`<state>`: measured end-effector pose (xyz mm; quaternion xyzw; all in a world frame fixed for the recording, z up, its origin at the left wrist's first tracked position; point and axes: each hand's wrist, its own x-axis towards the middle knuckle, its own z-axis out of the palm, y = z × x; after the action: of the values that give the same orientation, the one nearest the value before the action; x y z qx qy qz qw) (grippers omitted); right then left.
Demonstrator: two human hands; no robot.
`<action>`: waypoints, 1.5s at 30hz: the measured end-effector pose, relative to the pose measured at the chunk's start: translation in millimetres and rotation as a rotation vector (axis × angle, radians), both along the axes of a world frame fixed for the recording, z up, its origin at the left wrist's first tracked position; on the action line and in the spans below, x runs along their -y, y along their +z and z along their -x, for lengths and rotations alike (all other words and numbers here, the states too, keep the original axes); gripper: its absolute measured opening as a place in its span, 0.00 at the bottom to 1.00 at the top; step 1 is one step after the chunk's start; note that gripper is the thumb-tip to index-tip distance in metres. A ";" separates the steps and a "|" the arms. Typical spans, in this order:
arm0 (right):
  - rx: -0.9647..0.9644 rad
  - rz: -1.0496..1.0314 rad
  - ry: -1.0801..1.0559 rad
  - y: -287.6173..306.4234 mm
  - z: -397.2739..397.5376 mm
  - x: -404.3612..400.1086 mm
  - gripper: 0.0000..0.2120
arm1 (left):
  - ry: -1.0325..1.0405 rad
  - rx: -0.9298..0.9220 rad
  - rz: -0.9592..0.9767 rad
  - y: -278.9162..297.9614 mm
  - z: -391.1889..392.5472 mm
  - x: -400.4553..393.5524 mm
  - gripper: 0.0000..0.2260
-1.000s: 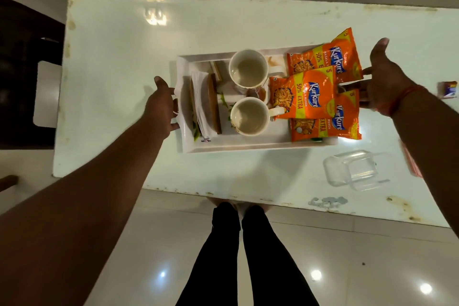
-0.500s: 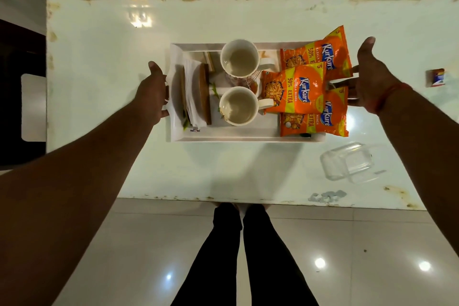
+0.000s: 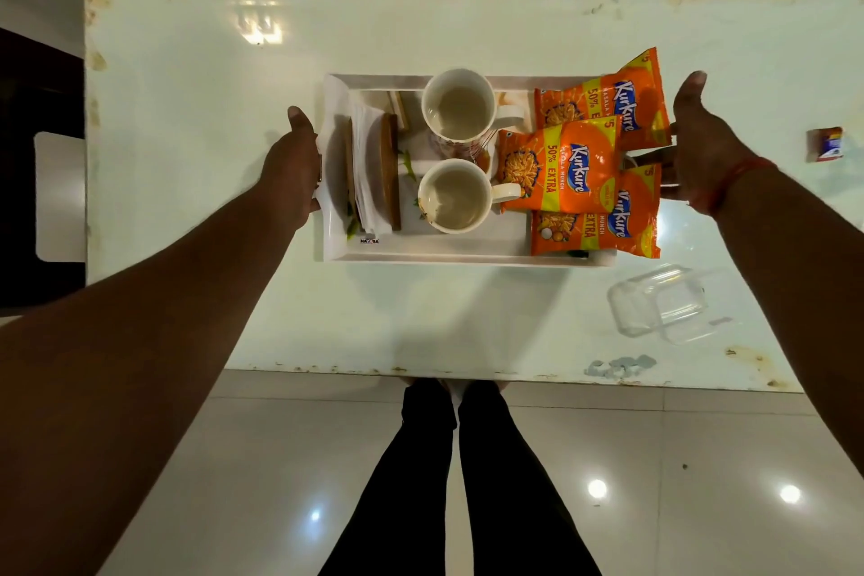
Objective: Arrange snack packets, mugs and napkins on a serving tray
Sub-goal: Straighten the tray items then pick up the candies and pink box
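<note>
packets (image 3: pixel 558 171): 3 | mugs (image 3: pixel 458 111): 2 | tray (image 3: pixel 421 255): 1 | napkin holder (image 3: pixel 388 175): 1

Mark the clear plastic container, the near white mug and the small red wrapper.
clear plastic container (image 3: pixel 661 304), head view, its middle.
near white ceramic mug (image 3: pixel 454 196), head view, its inside.
small red wrapper (image 3: pixel 826 144), head view, its centre.

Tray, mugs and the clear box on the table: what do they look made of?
The white rectangular serving tray looks like moulded plastic or melamine: smooth, glossy, raised rim. The two cream mugs look like glazed ceramic: thick walls, shiny rims. The clear box is probably thin rigid plastic, see-through with bright edge glints; glass cannot be ruled out.
</note>
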<state>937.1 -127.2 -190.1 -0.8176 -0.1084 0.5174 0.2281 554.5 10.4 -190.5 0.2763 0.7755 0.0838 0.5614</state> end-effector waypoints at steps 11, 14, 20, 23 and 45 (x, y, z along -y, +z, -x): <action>0.071 -0.006 0.073 0.8 11.2 0.4 0.39 | -0.053 -0.068 -0.052 -8.5 4.2 -2.4 0.30; 0.360 0.001 0.138 -1.4 16.6 -0.2 0.41 | -0.332 -0.243 -0.222 -10.5 4.2 -3.0 0.30; 0.882 -0.348 0.517 17.0 72.0 8.5 0.38 | -0.907 -0.580 -0.749 5.6 -16.3 15.4 0.30; 0.883 -0.318 0.718 21.0 109.9 10.3 0.36 | -1.128 -0.608 -0.833 15.0 -31.9 29.2 0.32; 0.867 -0.220 0.779 17.7 15.4 98.6 0.39 | -1.397 -0.545 -0.949 30.0 -206.7 143.0 0.32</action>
<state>921.7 -225.7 -172.4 -0.8258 -0.5370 0.1676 0.0397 761.2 -132.6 -160.5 0.9006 0.4199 -0.0341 0.1065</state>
